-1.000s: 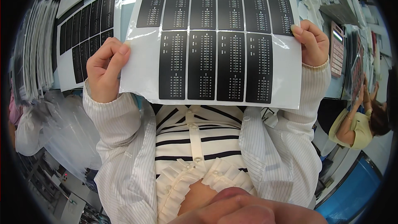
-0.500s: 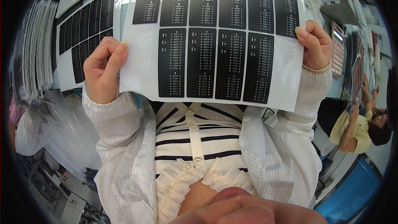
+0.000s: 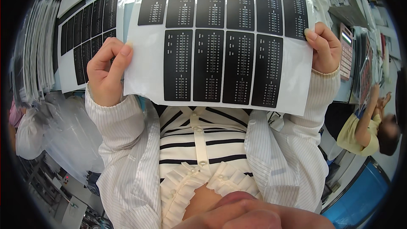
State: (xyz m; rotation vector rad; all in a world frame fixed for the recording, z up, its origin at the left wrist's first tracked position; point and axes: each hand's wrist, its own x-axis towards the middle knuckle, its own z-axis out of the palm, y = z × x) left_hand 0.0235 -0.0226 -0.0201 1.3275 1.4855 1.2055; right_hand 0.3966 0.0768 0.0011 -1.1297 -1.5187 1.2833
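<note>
A white sheet of black labels (image 3: 146,65) is held up in front of my chest, its glossy surface facing me. Its labels are tall rectangles in two rows, with small pale markings. My left hand (image 3: 108,70) pinches the sheet's left edge between thumb and bent fingers. At the right edge my right hand (image 3: 324,46) grips it the same way, thumb on the front beside an upper-row label. The sheet's lower left corner looks uneven, and its top runs out of view.
A similar label sheet (image 3: 70,72) lies on the table to the left, beside tall stacks of sheets (image 3: 36,51). Clear plastic bags (image 3: 70,131) hang below. A pink calculator (image 3: 346,53) lies at the right, near more stacked material. A person in yellow (image 3: 360,135) is farther right.
The sheet and both hands have shifted very slightly to the right. The person at the right has moved their arms and head. My grip looks the same.
</note>
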